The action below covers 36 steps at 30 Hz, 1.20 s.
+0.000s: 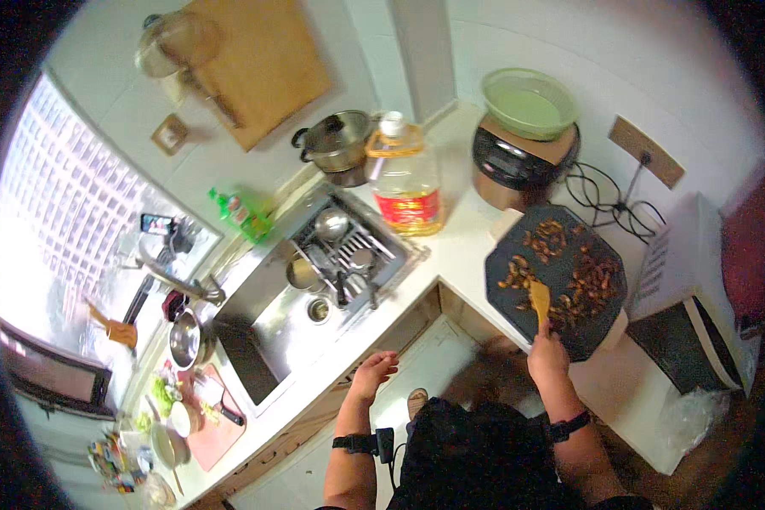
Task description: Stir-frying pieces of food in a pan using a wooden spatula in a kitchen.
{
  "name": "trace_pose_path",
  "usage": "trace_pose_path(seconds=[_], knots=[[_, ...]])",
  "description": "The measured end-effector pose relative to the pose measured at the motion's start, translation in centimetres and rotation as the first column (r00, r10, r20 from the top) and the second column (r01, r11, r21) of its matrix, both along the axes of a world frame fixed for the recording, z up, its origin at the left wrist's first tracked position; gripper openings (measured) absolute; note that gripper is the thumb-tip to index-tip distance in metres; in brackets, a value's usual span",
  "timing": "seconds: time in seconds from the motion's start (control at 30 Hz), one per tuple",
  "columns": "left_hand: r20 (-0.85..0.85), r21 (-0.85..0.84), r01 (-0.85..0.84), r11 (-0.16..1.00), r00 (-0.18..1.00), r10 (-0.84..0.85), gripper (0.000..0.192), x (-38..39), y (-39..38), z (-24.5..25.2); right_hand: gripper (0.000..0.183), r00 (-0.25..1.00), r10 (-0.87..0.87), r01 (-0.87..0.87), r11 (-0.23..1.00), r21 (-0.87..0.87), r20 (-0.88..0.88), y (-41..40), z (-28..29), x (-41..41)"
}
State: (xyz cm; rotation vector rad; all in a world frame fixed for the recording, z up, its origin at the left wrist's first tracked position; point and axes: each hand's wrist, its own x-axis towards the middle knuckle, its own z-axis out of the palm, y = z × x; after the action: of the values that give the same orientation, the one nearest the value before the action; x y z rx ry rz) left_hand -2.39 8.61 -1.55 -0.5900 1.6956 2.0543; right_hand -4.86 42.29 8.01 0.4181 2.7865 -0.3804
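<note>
My right hand (549, 358) grips a wooden spatula (540, 302), its blade resting among browned food pieces (594, 280) in a dark octagonal electric pan (551, 254). The pieces lie in loose clusters around the pan; what they are is too small to tell. In front of the counter edge hangs my left hand (375, 376), holding nothing, fingers partly curled and a little apart. It is nearest to the sink side of the counter (331, 357).
Behind the pan stand an oil bottle (408, 185) and a rice cooker (516, 162) bearing a green basin (530, 105). Black cables (612, 203) run beside them. Leftward are a steel sink (280, 331) with a dish rack (350, 248) and a pink cutting board (220, 440) with a knife (231, 414).
</note>
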Motion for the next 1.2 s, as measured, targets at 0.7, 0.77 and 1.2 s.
trace_pose_path(seconds=[0.7, 0.77, 1.2], knots=[[0.337, -0.860, 0.479, 0.177, 0.793, -0.508, 0.037, -4.6, -9.5, -0.4, 0.052, 0.989, -0.137, 0.124, 0.974, 0.192, 0.057, -5.9, -0.3, -0.4], [0.326, -0.885, 0.453, 0.111, 0.771, -0.547, 0.038, -4.8, -9.2, -0.7, 0.054, 0.993, -0.108, 0.088, 0.959, 0.270, 0.058, -7.1, -0.8, 0.0], [0.448, -0.860, 0.484, -0.160, 0.567, -0.692, 0.024, -6.5, -7.6, 0.7, 0.042, 0.980, -0.194, 0.199, 0.968, 0.152, -0.049, -6.5, -0.4, -4.8]])
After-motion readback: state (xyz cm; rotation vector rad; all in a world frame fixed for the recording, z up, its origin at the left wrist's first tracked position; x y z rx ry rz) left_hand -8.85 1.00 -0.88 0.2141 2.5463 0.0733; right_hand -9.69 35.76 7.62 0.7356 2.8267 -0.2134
